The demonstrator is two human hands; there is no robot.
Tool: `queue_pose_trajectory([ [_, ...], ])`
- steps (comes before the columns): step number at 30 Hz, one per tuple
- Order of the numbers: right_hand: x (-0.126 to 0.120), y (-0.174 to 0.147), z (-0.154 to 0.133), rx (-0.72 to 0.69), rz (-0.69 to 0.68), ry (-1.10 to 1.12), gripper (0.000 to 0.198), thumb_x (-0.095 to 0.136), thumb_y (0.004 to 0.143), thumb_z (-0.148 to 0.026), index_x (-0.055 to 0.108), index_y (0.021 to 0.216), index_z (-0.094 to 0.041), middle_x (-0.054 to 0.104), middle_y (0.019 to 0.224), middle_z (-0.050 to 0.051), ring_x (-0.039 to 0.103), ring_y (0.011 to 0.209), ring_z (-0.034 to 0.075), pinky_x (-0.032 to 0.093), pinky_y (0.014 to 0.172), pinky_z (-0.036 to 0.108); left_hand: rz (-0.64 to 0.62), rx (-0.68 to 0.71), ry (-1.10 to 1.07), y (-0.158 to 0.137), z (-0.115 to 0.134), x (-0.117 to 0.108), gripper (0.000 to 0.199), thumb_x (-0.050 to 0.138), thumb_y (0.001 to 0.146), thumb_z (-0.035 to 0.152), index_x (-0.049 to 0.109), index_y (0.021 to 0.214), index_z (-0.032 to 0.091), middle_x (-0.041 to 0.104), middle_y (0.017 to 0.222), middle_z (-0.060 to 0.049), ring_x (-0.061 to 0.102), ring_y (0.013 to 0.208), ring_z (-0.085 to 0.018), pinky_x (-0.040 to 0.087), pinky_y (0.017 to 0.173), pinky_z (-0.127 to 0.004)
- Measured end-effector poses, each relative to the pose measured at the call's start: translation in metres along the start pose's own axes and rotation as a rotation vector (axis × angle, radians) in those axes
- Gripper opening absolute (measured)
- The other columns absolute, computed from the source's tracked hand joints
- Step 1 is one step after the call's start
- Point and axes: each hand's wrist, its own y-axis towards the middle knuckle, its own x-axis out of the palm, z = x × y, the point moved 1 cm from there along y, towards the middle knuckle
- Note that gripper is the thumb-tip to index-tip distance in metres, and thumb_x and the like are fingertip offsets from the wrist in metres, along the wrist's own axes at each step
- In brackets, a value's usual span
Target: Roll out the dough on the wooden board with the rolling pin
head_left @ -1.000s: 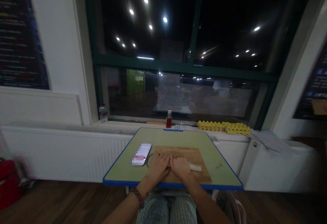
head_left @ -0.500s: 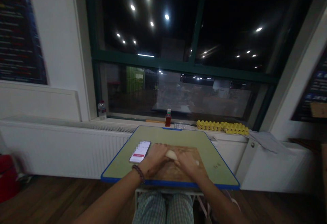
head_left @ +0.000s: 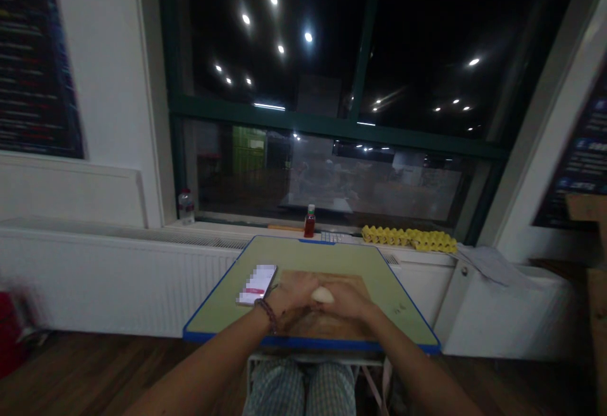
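Note:
A pale, smooth lump of dough [head_left: 323, 294] shows between my two hands, over a brown wooden board [head_left: 327, 329]. My left hand [head_left: 294, 293] is curled against the dough's left side, a dark beaded bracelet [head_left: 266, 315] on its wrist. From the right, my right hand [head_left: 349, 300] cups the other side, and the fingers of both hands come close together beyond the lump. The fingers hide part of the dough, so I cannot tell whether it touches the board. The board lies on a small green table [head_left: 398, 293] with a blue edge.
A phone [head_left: 260, 282] with a lit screen lies left of the board. Behind the table, the windowsill holds a small bottle of red-brown liquid [head_left: 310, 223], yellow egg trays [head_left: 408, 238] and a clear plastic bottle [head_left: 186, 207]. A white radiator [head_left: 118, 277] stands at the left.
My hands have drawn closer together around the dough. The piece that lay stretched between them now shows as a shorter, rounder lump. The view has shifted slightly.

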Motion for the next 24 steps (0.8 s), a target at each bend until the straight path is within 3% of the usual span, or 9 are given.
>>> queue_pose_trajectory([
  [3,0.004,0.005,0.008,-0.017,-0.1,0.139,0.019,0.064,0.081,-0.03,0.074,0.095,-0.022,0.077,0.093,0.001,0.069,0.081,0.019,0.05,0.072,0.025,0.006,0.014,0.087,-0.001,0.003,0.005,0.029,0.063,0.087,0.038,0.07,0.099,0.013,0.073,0.095,-0.018,0.069,0.093,-0.03,0.051,0.081,-0.037],
  [7,-0.001,0.008,0.003,0.053,-0.011,-0.036,0.027,0.065,0.078,-0.024,0.073,0.104,-0.02,0.075,0.106,0.006,0.068,0.094,0.022,0.048,0.082,0.027,0.037,0.013,0.109,-0.001,0.002,0.01,0.028,0.048,0.094,0.024,0.064,0.114,0.012,0.072,0.097,-0.018,0.069,0.091,-0.028,0.05,0.08,-0.037],
  [12,-0.005,0.005,-0.005,0.112,-0.003,-0.302,0.039,0.06,0.084,-0.02,0.064,0.122,-0.019,0.071,0.113,0.013,0.067,0.101,0.024,0.047,0.089,0.032,0.097,-0.016,-0.067,-0.005,-0.004,0.016,0.042,0.055,0.09,0.05,0.064,0.116,0.018,0.071,0.109,-0.013,0.067,0.101,-0.027,0.05,0.086,-0.034],
  [16,0.0,0.004,-0.008,0.152,0.014,-0.36,0.039,0.062,0.084,-0.019,0.061,0.123,-0.018,0.071,0.11,0.014,0.068,0.097,0.025,0.048,0.087,0.035,0.07,-0.104,-0.062,-0.006,-0.001,0.014,0.043,0.053,0.088,0.054,0.069,0.104,0.017,0.073,0.102,-0.014,0.069,0.096,-0.029,0.051,0.083,-0.035],
  [21,0.009,0.006,-0.021,0.061,0.144,-0.359,0.054,0.065,0.08,-0.016,0.054,0.132,-0.014,0.066,0.123,0.016,0.059,0.117,0.027,0.038,0.106,0.04,0.086,-0.126,0.008,-0.007,0.006,0.013,0.028,0.056,0.087,0.032,0.069,0.104,0.013,0.073,0.1,-0.018,0.069,0.097,-0.029,0.052,0.083,-0.037],
  [24,0.013,0.009,-0.024,0.143,0.045,-0.285,0.039,0.061,0.081,-0.017,0.063,0.12,-0.012,0.069,0.117,0.016,0.065,0.105,0.026,0.046,0.094,0.034,0.061,-0.124,0.007,-0.007,0.008,0.016,0.022,0.055,0.085,0.022,0.071,0.097,0.012,0.073,0.096,-0.02,0.07,0.094,-0.029,0.053,0.081,-0.038],
])
